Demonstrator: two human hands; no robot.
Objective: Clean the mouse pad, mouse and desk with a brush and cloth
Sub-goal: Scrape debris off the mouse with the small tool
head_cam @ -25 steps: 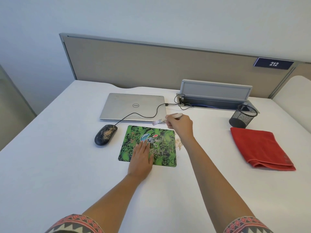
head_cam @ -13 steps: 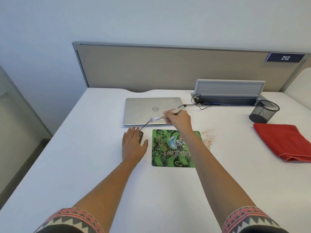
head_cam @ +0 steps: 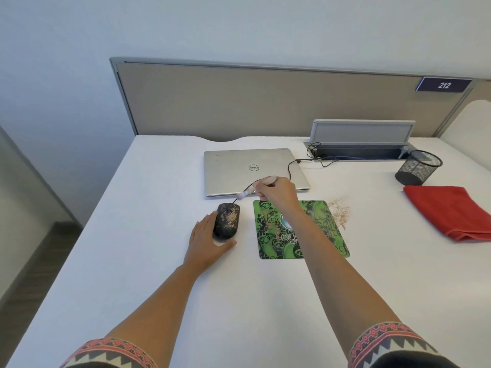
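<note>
The left hand [head_cam: 210, 243] cups the mouse [head_cam: 227, 220], and the right hand [head_cam: 276, 193] pinches the brush [head_cam: 249, 190] just beyond it, forearm crossing the mouse pad [head_cam: 318, 235] — cloth [head_cam: 451, 211] well to its right.

left hand [head_cam: 206, 243] lies palm down, fingers and thumb cupped round the mouse [head_cam: 227, 220], forearm running in from 7 o'clock. right hand [head_cam: 277, 195] pinches the brush [head_cam: 259, 185], bristles pointing to 8 o'clock; its forearm stretches in from 5 o'clock.
</note>
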